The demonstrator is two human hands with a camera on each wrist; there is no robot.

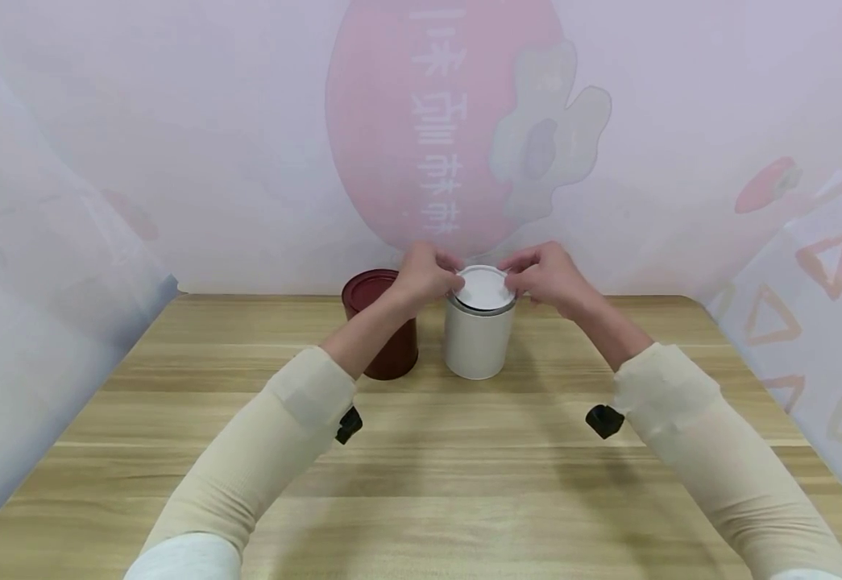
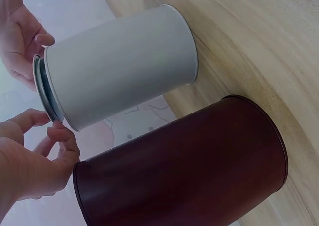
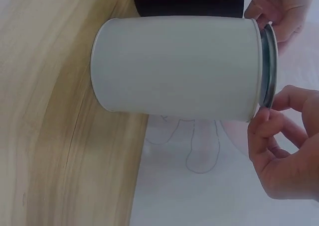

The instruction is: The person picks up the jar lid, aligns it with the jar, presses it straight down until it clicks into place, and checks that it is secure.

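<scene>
The white can point(image 1: 477, 338) stands upright at the far middle of the wooden tabletop point(image 1: 421, 467). Its white lid point(image 1: 483, 287) sits on the can mouth, with a narrow gap visible under the lid rim in both wrist views. The left hand point(image 1: 426, 276) pinches the lid rim on the left side with curled fingers point(image 2: 64, 136). The right hand point(image 1: 547, 274) pinches the rim on the opposite side. A dark red can point(image 1: 384, 330) stands upright just beside the white can, on its left, partly behind the left forearm
</scene>
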